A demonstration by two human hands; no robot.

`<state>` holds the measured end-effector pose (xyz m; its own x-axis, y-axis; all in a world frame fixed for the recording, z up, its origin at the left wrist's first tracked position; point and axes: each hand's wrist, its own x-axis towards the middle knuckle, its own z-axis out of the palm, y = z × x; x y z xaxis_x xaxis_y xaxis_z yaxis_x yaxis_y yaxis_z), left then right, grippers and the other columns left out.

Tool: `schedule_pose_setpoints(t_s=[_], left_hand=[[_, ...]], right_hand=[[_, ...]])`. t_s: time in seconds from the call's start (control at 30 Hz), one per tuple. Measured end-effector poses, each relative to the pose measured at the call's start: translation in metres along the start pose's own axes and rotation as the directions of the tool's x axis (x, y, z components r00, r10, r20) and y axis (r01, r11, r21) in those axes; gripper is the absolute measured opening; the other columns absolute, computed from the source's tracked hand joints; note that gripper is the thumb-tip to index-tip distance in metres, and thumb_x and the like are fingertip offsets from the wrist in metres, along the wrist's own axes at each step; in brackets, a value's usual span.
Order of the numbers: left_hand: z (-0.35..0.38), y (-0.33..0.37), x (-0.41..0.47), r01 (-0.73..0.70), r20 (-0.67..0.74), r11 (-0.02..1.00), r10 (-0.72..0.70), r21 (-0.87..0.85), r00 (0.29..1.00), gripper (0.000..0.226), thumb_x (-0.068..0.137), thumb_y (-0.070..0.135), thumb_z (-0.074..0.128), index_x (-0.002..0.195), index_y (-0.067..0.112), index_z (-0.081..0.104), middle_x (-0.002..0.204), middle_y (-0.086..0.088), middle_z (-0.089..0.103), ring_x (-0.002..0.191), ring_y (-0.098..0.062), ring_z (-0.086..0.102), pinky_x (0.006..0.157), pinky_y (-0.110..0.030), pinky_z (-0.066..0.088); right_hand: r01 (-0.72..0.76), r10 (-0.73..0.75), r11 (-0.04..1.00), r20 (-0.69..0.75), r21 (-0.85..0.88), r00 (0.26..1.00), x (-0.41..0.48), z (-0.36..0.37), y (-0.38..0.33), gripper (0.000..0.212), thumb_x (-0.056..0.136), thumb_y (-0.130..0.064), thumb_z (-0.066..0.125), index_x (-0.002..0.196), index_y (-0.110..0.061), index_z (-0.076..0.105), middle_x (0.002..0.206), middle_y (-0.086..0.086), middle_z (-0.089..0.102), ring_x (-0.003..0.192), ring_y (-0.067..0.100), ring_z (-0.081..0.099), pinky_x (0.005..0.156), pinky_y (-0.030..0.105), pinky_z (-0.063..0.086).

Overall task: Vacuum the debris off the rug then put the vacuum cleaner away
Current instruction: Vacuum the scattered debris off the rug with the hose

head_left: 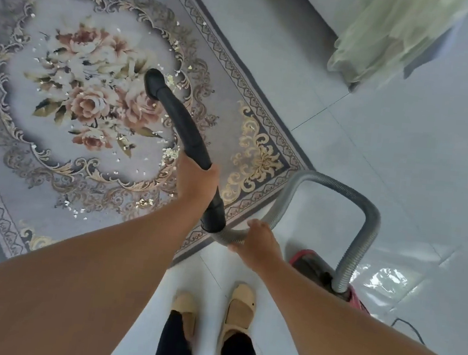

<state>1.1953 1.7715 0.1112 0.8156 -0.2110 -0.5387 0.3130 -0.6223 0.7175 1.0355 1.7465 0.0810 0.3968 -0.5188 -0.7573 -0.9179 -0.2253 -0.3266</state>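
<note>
Gripping nozzle point(181, 118) and hose point(365, 221), hands point(197, 184) point(260, 244) over littered floral rug point(230, 95), white tiles point(405, 144)

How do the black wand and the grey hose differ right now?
The black wand is smooth and gently curved; the grey hose is ribbed and arches high. The left hand grips the wand, over the rug; the right hand holds the hose, mostly over the tiled floor. They join end to end.
</note>
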Motion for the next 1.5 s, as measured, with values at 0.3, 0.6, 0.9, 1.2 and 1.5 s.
schedule_pose_setpoints(t_s=[0.3, 0.6, 0.9, 1.2, 1.5], left_hand=[[0.061, -0.023, -0.082, -0.249, 0.337, 0.953, 0.18, 0.173, 0.924, 0.031, 0.085, 0.01, 0.064, 0.108, 0.014, 0.043, 0.08, 0.0, 0.056, 0.055, -0.008, 0.055, 0.036, -0.01, 0.039], [0.105, -0.098, -0.143, -0.347, 0.49, 0.894, 0.176, 0.284, 0.854, 0.037, 0.083, 0.011, 0.063, 0.114, 0.01, 0.043, 0.076, -0.011, 0.065, 0.047, -0.014, 0.06, 0.037, -0.015, 0.042], [0.152, -0.166, -0.204, -0.386, 0.533, 0.852, 0.155, 0.354, 0.832, 0.032, 0.084, 0.014, 0.061, 0.109, 0.012, 0.041, 0.078, -0.014, 0.067, 0.053, -0.021, 0.065, 0.046, -0.025, 0.047], [0.197, -0.235, -0.249, -0.404, 0.434, 0.82, 0.216, 0.406, 0.875, 0.035, 0.084, 0.02, 0.061, 0.111, 0.014, 0.041, 0.083, -0.011, 0.068, 0.068, -0.027, 0.068, 0.065, -0.04, 0.059], [0.213, -0.283, -0.259, -0.416, 0.36, 0.786, 0.265, 0.456, 0.895, 0.036, 0.082, 0.024, 0.061, 0.11, 0.015, 0.039, 0.083, -0.01, 0.067, 0.071, -0.03, 0.068, 0.068, -0.045, 0.058]], right_hand=[[-0.219, 0.229, 0.966, -0.061, 0.135, 0.972, -0.035, 0.026, 0.089, 0.039, 0.086, -0.023, 0.061, 0.122, -0.011, 0.052, 0.109, 0.005, 0.058, 0.098, 0.023, 0.059, 0.085, 0.04, 0.055], [-0.374, 0.447, 0.847, -0.126, 0.378, 0.885, -0.071, 0.058, 0.181, 0.059, 0.089, -0.023, 0.065, 0.14, -0.009, 0.04, 0.14, 0.009, 0.046, 0.128, 0.027, 0.047, 0.101, 0.037, 0.042], [-0.49, 0.527, 0.78, 0.013, 0.39, 0.85, -0.101, 0.109, 0.289, 0.069, 0.088, -0.023, 0.063, 0.148, -0.008, 0.032, 0.157, 0.008, 0.024, 0.123, 0.025, 0.053, 0.096, 0.035, 0.049], [-0.495, 0.495, 0.791, 0.098, 0.36, 0.863, -0.098, 0.148, 0.366, 0.065, 0.089, -0.019, 0.061, 0.145, -0.003, 0.034, 0.162, 0.01, -0.005, 0.119, 0.028, 0.056, 0.09, 0.034, 0.049], [-0.456, 0.446, 0.803, 0.119, 0.384, 0.887, -0.08, 0.159, 0.402, 0.049, 0.088, -0.014, 0.059, 0.135, -0.005, 0.048, 0.161, 0.01, -0.011, 0.106, 0.029, 0.063, 0.084, 0.036, 0.054]])
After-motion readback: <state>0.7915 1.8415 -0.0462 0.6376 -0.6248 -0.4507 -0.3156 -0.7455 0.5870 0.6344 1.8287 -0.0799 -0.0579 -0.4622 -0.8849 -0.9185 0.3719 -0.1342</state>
